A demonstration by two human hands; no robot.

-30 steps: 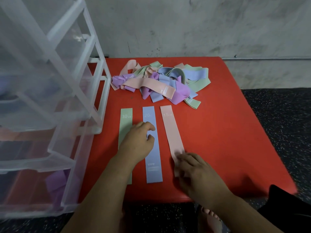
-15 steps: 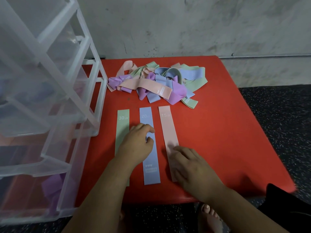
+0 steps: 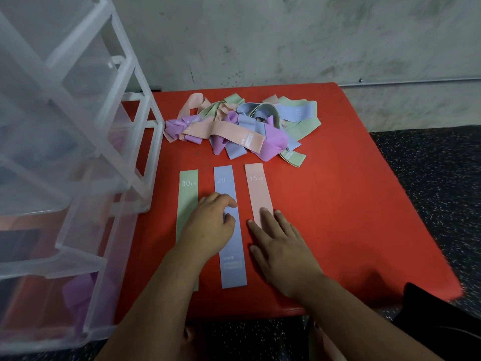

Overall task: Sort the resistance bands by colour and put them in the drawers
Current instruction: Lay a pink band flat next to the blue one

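Observation:
Three bands lie flat side by side on the red table (image 3: 338,204): a green band (image 3: 188,196) marked 30 LB, a blue band (image 3: 229,251) marked 20 LB, and a pink band (image 3: 257,191) marked 15 LB. My left hand (image 3: 208,225) rests curled over the green and blue bands, fingertips on the blue one. Flat on the lower half of the pink band lies my right hand (image 3: 278,246), fingers spread. A tangled pile of bands (image 3: 242,128) in pink, purple, blue and green sits farther back. Clear plastic drawers (image 3: 65,152) stand at the left.
A purple band (image 3: 78,295) shows through the lowest drawer. A grey concrete wall runs behind the table. Dark speckled floor lies to the right. A black cloth (image 3: 437,316) covers the table's near right corner.
My right hand has slid forward along the pink band, from its near end to its middle, flattening out. My left hand has stayed on the blue band.

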